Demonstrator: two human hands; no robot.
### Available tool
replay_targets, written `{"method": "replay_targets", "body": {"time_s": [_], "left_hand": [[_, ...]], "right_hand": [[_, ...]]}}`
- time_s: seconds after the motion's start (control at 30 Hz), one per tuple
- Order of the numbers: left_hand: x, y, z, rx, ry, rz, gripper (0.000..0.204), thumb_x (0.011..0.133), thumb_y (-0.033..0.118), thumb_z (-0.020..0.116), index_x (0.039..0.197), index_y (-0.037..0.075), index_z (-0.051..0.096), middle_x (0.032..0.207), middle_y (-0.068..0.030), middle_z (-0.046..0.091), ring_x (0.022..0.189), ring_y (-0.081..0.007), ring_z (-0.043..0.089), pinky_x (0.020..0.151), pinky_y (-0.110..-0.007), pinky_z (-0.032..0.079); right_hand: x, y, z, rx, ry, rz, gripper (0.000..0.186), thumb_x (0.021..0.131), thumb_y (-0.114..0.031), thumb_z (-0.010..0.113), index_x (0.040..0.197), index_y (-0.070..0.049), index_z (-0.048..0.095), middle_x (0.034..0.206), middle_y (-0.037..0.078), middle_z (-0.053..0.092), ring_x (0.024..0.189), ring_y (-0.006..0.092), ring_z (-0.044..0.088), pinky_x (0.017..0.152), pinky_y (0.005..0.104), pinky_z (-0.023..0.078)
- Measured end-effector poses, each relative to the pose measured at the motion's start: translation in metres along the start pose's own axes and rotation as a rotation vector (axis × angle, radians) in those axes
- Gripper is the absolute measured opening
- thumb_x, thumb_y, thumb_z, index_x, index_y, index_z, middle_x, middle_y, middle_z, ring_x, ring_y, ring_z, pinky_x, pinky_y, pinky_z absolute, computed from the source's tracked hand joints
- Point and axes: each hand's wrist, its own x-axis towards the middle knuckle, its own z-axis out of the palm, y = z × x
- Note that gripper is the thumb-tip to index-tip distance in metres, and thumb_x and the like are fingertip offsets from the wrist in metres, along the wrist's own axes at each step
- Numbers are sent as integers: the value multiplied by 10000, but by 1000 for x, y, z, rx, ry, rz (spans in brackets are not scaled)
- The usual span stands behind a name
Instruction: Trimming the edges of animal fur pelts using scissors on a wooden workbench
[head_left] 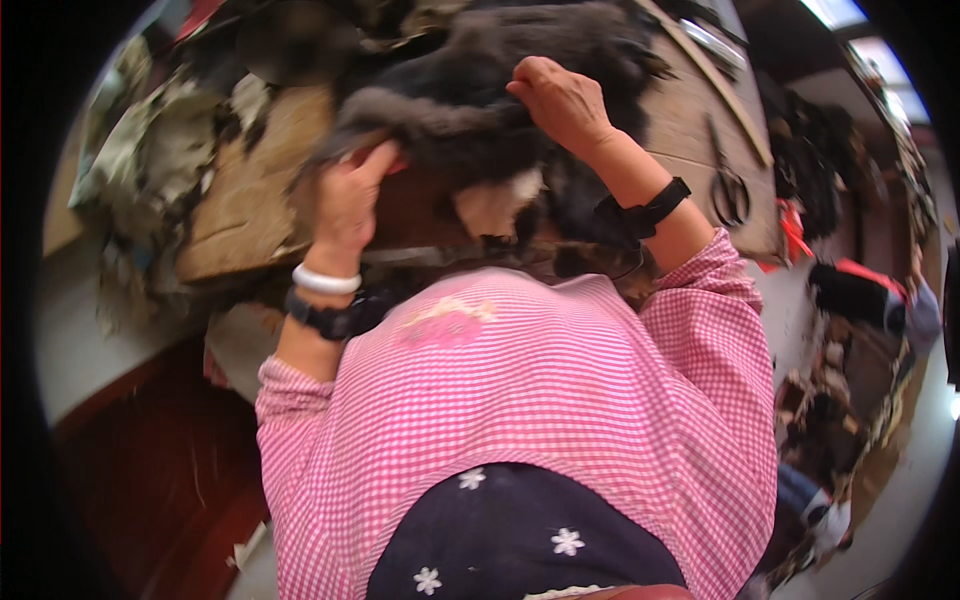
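Both hands are gripping a dark fur piece at upper centre: the left hand is pinching its edge, the right hand's fingers are curling into the pile. Black scissors are lying at the upper right on the brown worktable.

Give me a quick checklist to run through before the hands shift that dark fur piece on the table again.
1. Left hand on the dark fur piece: ok, its fingers curl into the near left edge.
2. Right hand on the fur: ok, it presses down on top of the pile.
3. Fur supported: ok, it lies on the brown work table.
4. Scissors away from the hands: ok, they lie to the right on the table, apart from the fur.
5. Scrap heap at the left kept apart: cannot tell, blur hides whether it touches the fur.
6. Fur's underside free of snags: cannot tell, hidden.
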Motion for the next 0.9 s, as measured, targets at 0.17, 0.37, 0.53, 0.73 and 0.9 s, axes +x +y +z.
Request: {"method": "replay_targets", "body": {"time_s": [0.17, 0.37, 0.53, 0.73, 0.9], "left_hand": [[10, -11, -17, -60, 23, -31, 157, 795, -6, 688, 945, 13, 644, 891, -52, 650, 767, -142, 599, 752, -270, 487], [3, 0, 0, -82, 13, -17, 130, 795, 4, 672, 918, -5, 632, 852, -65, 645, 790, -158, 608, 759, -271, 485], [8, 0, 4, -75, -21, -22, 136, 778, 19, 687, 893, -17, 622, 840, -80, 650, 777, -161, 623, 752, -266, 489], [12, 4, 4, -95, -55, -10, 160, 779, -8, 678, 927, -20, 618, 883, -76, 651, 804, -151, 623, 777, -269, 496], [13, 3, -3, -89, -83, -12, 201, 775, -31, 680, 963, -28, 606, 927, -77, 647, 841, -144, 618, 810, -262, 498]], "right_hand": [[-108, 143, -56, -255, 96, 396, 185, 820, -206, 632, 937, -72, 580, 938, 146, 607, 915, 325, 584, 787, 416, 473], [-249, 206, -99, -600, -104, 621, 405, 832, -257, 619, 1132, 5, 547, 1029, 193, 596, 993, 352, 543, 893, 455, 414], [-250, 210, -117, -464, -220, 853, 441, 801, -385, 642, 939, 30, 581, 913, 227, 639, 882, 388, 613, 762, 462, 472], [-251, 213, -120, 369, -315, 1196, 268, 820, -298, 638, 813, -51, 533, 658, 40, 525, 599, 127, 529, 530, 270, 402], [-178, 85, -110, 753, -110, 749, 403, 833, -420, 651, 944, -78, 470, 716, -41, 408, 626, 35, 402, 509, 198, 291]]}}
